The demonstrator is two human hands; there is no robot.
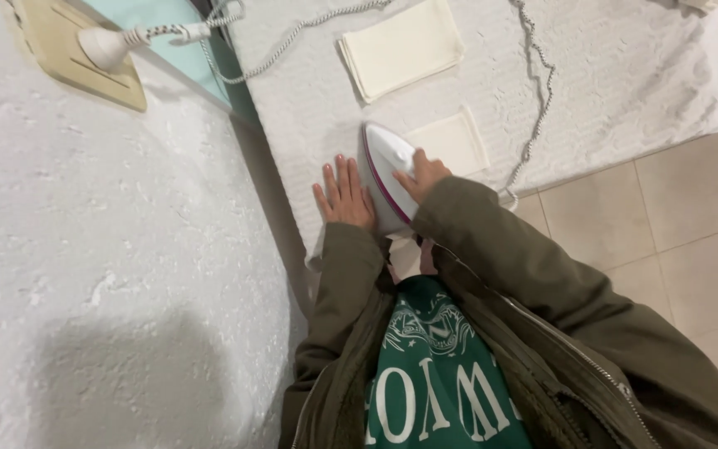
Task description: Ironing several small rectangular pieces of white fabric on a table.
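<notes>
Your right hand (422, 175) is closed around the handle of the white plastic steam iron with the magenta trim (384, 170), which sits soleplate-down on the white textured cloth-covered bench (625, 75), just left of a small cream folded cloth (452, 141). Your left hand (342, 193) lies flat and open on the bench, touching the iron's left side. Likely heavy, rigid and hot underneath, so take it by the handle only; its grey braided cord (538, 100) trails off to the right.

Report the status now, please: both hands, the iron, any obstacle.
Left hand flat on white padded board cover. Right hand grips white iron with magenta trim. Braided grey cord lies beside, clear.
</notes>
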